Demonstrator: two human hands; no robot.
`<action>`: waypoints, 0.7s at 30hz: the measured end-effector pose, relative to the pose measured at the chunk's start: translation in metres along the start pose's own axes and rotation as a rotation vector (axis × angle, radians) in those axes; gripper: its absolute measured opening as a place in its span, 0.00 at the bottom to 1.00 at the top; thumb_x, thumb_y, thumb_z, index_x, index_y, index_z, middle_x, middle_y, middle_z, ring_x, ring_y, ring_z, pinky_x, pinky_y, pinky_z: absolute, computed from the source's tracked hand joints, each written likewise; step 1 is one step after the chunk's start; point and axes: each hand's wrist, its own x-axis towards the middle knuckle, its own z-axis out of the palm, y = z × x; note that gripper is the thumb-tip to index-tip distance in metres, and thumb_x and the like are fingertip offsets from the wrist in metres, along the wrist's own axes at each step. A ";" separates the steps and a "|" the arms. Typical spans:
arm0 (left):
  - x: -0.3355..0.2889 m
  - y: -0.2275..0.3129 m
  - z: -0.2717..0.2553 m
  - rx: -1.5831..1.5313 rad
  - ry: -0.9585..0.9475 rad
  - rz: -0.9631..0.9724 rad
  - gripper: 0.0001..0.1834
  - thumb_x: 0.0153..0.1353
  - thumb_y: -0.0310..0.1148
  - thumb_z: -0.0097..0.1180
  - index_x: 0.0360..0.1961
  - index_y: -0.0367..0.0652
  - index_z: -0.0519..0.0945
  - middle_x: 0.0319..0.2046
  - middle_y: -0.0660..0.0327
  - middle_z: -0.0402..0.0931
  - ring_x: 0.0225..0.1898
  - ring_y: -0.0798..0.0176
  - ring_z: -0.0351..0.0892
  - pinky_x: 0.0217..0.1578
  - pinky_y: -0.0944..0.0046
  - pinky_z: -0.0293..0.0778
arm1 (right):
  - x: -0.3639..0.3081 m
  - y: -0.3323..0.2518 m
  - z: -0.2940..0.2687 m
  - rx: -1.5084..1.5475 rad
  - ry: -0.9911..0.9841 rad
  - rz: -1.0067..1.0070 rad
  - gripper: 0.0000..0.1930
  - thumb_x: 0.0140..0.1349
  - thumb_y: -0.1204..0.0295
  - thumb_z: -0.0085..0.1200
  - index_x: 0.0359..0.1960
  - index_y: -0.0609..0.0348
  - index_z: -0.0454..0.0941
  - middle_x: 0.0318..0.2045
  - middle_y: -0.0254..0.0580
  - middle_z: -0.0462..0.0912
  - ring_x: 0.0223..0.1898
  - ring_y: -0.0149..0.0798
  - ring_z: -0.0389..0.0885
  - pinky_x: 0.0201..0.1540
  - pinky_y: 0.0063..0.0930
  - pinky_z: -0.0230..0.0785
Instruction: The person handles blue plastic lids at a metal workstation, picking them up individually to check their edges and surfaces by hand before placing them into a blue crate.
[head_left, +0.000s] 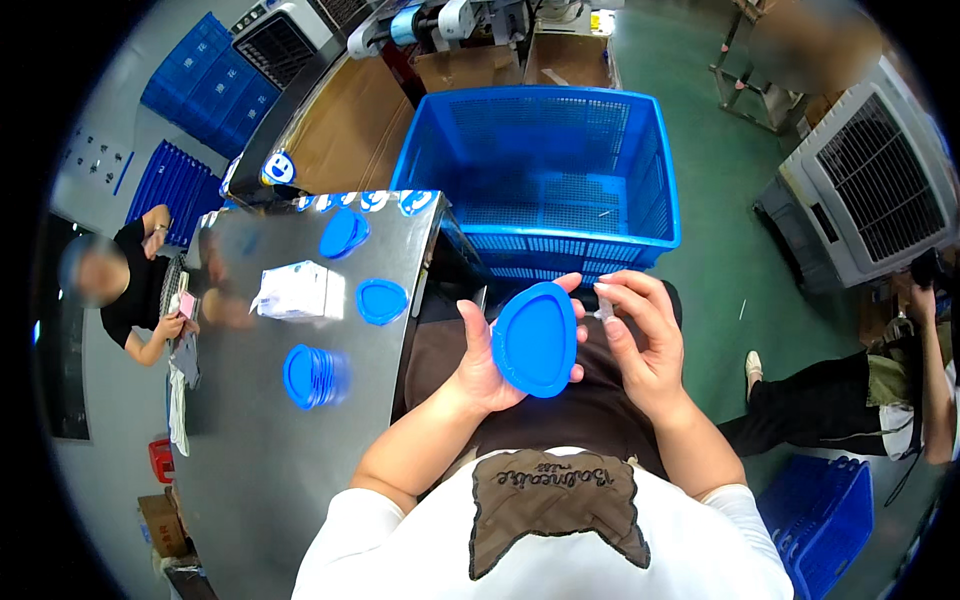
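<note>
My left hand [478, 365] is wrapped round a blue, rounded plastic piece with a raised rim, like a lid [538, 340]; its flat face is toward me. Just to the right, my right hand [648, 345] pinches a small whitish thing [604, 306], too small to make out, close to the lid's edge but apart from it. On the metal table to my left lie a similar single blue lid [381, 302], a small pile of blue lids [343, 233] and a leaning stack of several more [312, 377]. A white tissue-like pack [297, 291] sits among them.
A large blue plastic basket [560, 240] stands ahead of my lap, beside the metal table [270, 480]. At right are a grey air cooler [880, 180], a person in black trousers [810, 405] and another blue basket [822, 520]. Another person [135, 290] is at the table's far left.
</note>
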 end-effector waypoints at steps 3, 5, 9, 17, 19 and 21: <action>0.002 0.000 -0.002 -0.001 0.010 0.025 0.64 0.42 0.82 0.42 0.72 0.47 0.48 0.56 0.56 0.67 0.55 0.55 0.72 0.47 0.47 0.79 | 0.010 -0.006 -0.006 -0.138 -0.126 -0.013 0.14 0.60 0.74 0.58 0.48 0.59 0.81 0.44 0.43 0.73 0.47 0.40 0.74 0.47 0.31 0.69; 0.003 0.003 -0.004 0.055 0.051 0.057 0.63 0.42 0.82 0.42 0.72 0.52 0.47 0.56 0.55 0.67 0.56 0.53 0.72 0.46 0.47 0.81 | 0.017 -0.002 -0.007 -0.192 -0.181 -0.009 0.13 0.56 0.76 0.61 0.44 0.58 0.83 0.40 0.43 0.74 0.42 0.37 0.75 0.41 0.28 0.69; 0.008 0.007 -0.010 0.206 0.119 0.106 0.60 0.46 0.80 0.42 0.72 0.52 0.46 0.57 0.53 0.65 0.55 0.53 0.72 0.42 0.51 0.82 | 0.016 0.013 0.001 -0.068 -0.097 0.112 0.12 0.51 0.78 0.64 0.39 0.56 0.85 0.32 0.39 0.77 0.35 0.36 0.75 0.37 0.27 0.69; 0.008 0.006 -0.023 0.289 0.152 -0.037 0.56 0.49 0.77 0.49 0.67 0.50 0.49 0.57 0.54 0.62 0.57 0.57 0.71 0.44 0.57 0.81 | 0.036 0.020 0.036 -0.186 -0.222 -0.155 0.11 0.47 0.75 0.65 0.35 0.55 0.83 0.33 0.38 0.78 0.36 0.42 0.74 0.38 0.32 0.67; 0.004 0.009 -0.034 0.255 0.065 -0.123 0.50 0.51 0.49 0.68 0.67 0.50 0.50 0.56 0.53 0.61 0.56 0.58 0.71 0.42 0.61 0.80 | 0.036 0.026 0.042 -0.195 -0.246 -0.211 0.11 0.47 0.75 0.65 0.34 0.55 0.83 0.32 0.38 0.78 0.35 0.42 0.74 0.38 0.34 0.67; -0.003 0.016 -0.037 0.238 0.078 -0.292 0.51 0.48 0.34 0.73 0.67 0.51 0.50 0.55 0.53 0.62 0.55 0.58 0.71 0.41 0.61 0.79 | 0.037 0.023 0.032 -0.312 -0.219 -0.193 0.10 0.47 0.75 0.65 0.34 0.55 0.82 0.32 0.39 0.78 0.35 0.43 0.74 0.38 0.35 0.66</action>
